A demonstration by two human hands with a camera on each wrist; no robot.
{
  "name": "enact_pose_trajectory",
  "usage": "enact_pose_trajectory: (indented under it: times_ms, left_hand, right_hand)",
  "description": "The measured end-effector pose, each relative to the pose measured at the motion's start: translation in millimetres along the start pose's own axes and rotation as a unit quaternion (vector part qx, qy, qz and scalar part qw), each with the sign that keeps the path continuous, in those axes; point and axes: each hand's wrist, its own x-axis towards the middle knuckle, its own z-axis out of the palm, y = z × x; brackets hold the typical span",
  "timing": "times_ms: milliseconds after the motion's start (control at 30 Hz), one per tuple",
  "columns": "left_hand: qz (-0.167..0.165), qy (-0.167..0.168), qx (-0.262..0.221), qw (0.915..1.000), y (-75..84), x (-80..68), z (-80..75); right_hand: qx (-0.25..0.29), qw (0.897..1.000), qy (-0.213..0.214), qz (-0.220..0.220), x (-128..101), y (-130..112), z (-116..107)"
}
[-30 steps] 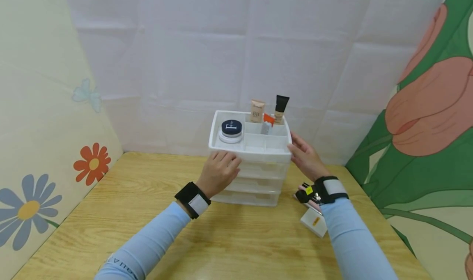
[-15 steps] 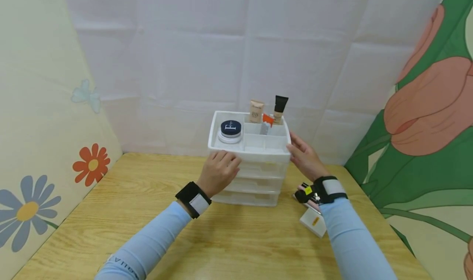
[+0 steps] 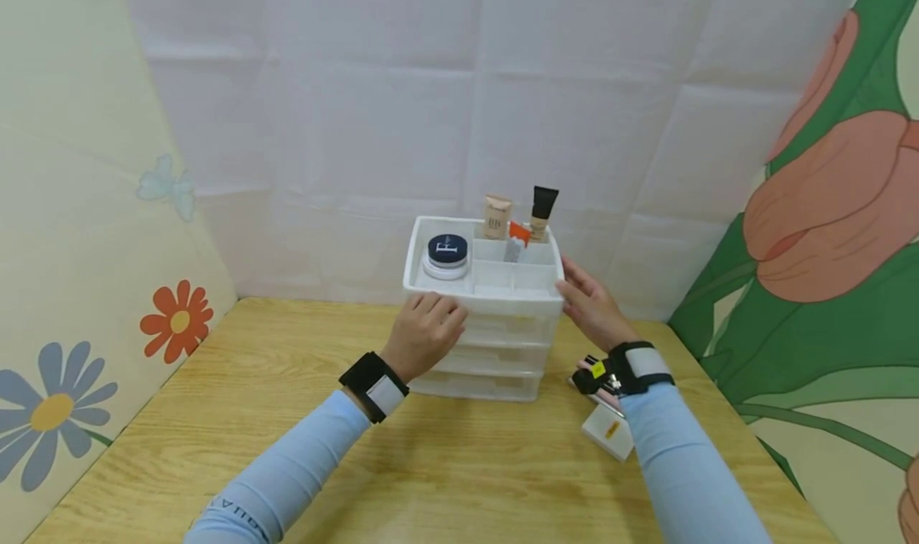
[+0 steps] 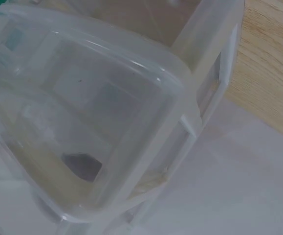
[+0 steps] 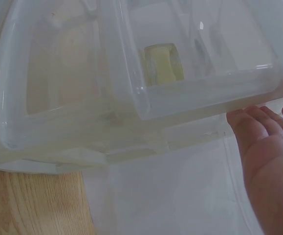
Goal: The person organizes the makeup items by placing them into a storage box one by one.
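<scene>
A white plastic drawer unit (image 3: 495, 333) is stood at the far middle of a wooden table (image 3: 215, 416), close against the back wall. It is flanked by both hands. The left hand (image 3: 424, 334) is laid on its front left corner, at about 8 o'clock from the unit's middle, with the fingers curled over the edge just under the top tray (image 3: 431, 285). The right hand (image 3: 592, 309) is set flat against the right side, at about 3 o'clock, with the fingers straight and held together; in the right wrist view the fingertips (image 5: 251, 120) are seen touching the clear drawer wall (image 5: 205, 93). Whether the left fingers truly clasp the edge cannot be told, as the hand is not shown in its wrist view.

In the divided top tray a round jar (image 3: 447, 255) with a dark lid is kept at 9 o'clock. At 12 o'clock a beige tube (image 3: 496, 216), a black-capped tube (image 3: 542, 209) and a small orange-topped item (image 3: 517, 239) are stood upright.

A small white box (image 3: 609, 432) is lain on the table at 5 o'clock from the unit, partly hidden by the right wrist strap (image 3: 639, 366).

The table is enclosed by a creased white sheet (image 3: 459, 89) behind, a cream flowered panel (image 3: 79, 233) at 9 o'clock and a green and pink tulip panel (image 3: 826, 233) at 3 o'clock.
</scene>
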Motion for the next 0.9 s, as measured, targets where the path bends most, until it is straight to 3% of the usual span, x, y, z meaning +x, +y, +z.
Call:
enact_pose_trajectory:
  times_ms: [200, 467, 733, 900]
  left_hand:
    - [-0.003, -0.013, -0.011, 0.9999, -0.3, -1.0, -3.4]
    - [-0.045, -0.008, -0.093, 0.9946, -4.3, 6.1, -24.6]
    - [-0.104, -0.009, -0.202, 0.9737, -25.7, 17.5, -46.8]
    - [-0.156, 0.01, -0.243, 0.9573, -44.5, 20.5, -53.6]
  right_hand:
    - [-0.004, 1.0, 0.009, 0.009, -1.0, 0.1, 0.6]
    - [-0.016, 1.0, 0.017, 0.021, -0.6, -0.3, 0.8]
    - [-0.015, 0.999, 0.02, 0.021, 0.2, -2.0, 0.2]
    - [-0.016, 0.999, 0.021, 0.025, 0.5, -2.4, 0.1]
